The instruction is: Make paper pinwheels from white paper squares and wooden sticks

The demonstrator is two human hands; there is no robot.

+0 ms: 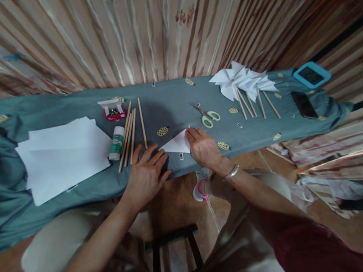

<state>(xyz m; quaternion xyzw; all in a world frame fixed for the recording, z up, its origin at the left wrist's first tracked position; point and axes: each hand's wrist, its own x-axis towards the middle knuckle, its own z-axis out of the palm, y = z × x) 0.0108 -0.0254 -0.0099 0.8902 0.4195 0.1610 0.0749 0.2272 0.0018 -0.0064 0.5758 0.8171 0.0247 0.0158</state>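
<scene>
A white sheet of paper folded into a triangle (176,143) lies flat on the cloth between my hands. My right hand (203,147), fingers curled together, grips or presses its right edge. My left hand (148,171) rests with fingers spread on the cloth, its fingertips touching the paper's left corner. Just beyond my right hand lie scissors (206,116) with light green handles. Beside my left hand are several wooden sticks (129,136), one (142,123) lying apart, and a glue stick (116,143) with a white cap.
A stack of white paper (67,161) lies at the left. Behind the glue stick stands an open red box (114,113) of small metal pieces. Several paper pinwheels (241,80) on sticks lie at the right, near a dark phone (304,104) and a blue-framed device (312,75). The table's front edge runs below my hands.
</scene>
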